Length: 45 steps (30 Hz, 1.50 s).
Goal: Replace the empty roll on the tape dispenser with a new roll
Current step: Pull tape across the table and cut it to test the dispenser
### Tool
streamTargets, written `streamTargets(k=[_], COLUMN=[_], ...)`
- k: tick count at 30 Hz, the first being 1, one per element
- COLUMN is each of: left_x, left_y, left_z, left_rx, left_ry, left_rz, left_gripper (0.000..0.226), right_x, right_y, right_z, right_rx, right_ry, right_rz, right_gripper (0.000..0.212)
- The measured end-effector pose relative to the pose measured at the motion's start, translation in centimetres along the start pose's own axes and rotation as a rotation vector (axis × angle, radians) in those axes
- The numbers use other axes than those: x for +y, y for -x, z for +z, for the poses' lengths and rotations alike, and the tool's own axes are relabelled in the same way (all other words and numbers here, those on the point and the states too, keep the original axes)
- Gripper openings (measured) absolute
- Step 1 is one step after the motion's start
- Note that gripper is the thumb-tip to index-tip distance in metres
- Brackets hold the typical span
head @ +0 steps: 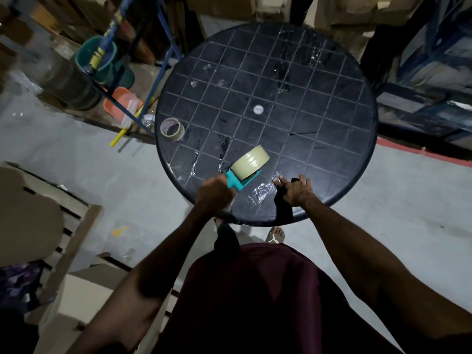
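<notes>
A teal tape dispenser [236, 182] lies at the near edge of the round black table [332, 118], with a full tan tape roll [250, 161] mounted on it. My left hand [215, 192] is closed around the dispenser's handle. My right hand [295, 190] rests on the table to the right of the dispenser, fingers spread and pressing on a strip of clear tape [263, 191] stuck to the tabletop. An empty cardboard roll core [172, 129] stands near the table's left edge.
A small white disc [258, 109] sits at the table's centre, and bits of clear tape cling to the surface. A blue metal rack [153, 72] with green buckets [95, 56] and an orange tub [120, 100] stands at left. Cardboard and wooden slats [63, 226] lie at near left.
</notes>
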<state>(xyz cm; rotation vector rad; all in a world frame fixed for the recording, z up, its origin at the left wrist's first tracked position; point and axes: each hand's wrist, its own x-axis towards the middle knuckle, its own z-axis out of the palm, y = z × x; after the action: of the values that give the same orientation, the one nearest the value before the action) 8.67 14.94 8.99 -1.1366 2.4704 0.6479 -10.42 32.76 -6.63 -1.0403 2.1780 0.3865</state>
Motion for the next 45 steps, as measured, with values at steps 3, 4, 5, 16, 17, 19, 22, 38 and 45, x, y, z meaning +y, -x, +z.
streamTargets(k=[3,4,5,16,17,19,22,38,45], left_x=[0.4,0.4,0.4,0.6,0.5,0.9,1.9,2.3,1.5], left_y=[0.1,-0.1,-0.4,-3.8,-4.3,-4.1,-3.1,-3.1,-4.5], left_z=[0.0,-0.1,-0.4,1.5,2.1,2.3,1.8,3.1,3.3], left_rx=[0.099,0.109,0.097,-0.072,-0.051,0.010,0.072,0.034,-0.017], left_ry=[0.067,0.083,0.086,0.534,0.533,0.527,0.533,1.033,1.130], left_rz=[0.026,0.019,-0.006,-0.167,-0.167,-0.168,-0.123,-0.027,-0.061], left_gripper=[0.044,0.045,0.046,0.037,0.045,0.060,0.059,0.045,0.043], right_x=[-0.1,-0.1,-0.1,-2.4,-2.9,-3.7,-5.9,-8.9,-9.1], right_y=[0.5,0.5,0.7,2.9,2.9,2.7,3.7,6.0,5.3], right_z=[-0.5,-0.6,-0.7,-0.7,-0.8,-1.4,-4.4,-9.4,-8.2], right_rx=[-0.009,-0.015,-0.015,0.262,0.285,0.330,0.296,0.396,0.469], right_ry=[-0.002,-0.007,-0.007,-0.381,-0.482,-0.828,-1.409,-1.834,-1.740], right_rz=[-0.009,-0.012,-0.024,-0.093,-0.093,-0.077,-0.046,-0.120,-0.068], right_gripper=[0.072,0.072,0.071,0.060,0.059,0.048,0.026,0.031,0.046])
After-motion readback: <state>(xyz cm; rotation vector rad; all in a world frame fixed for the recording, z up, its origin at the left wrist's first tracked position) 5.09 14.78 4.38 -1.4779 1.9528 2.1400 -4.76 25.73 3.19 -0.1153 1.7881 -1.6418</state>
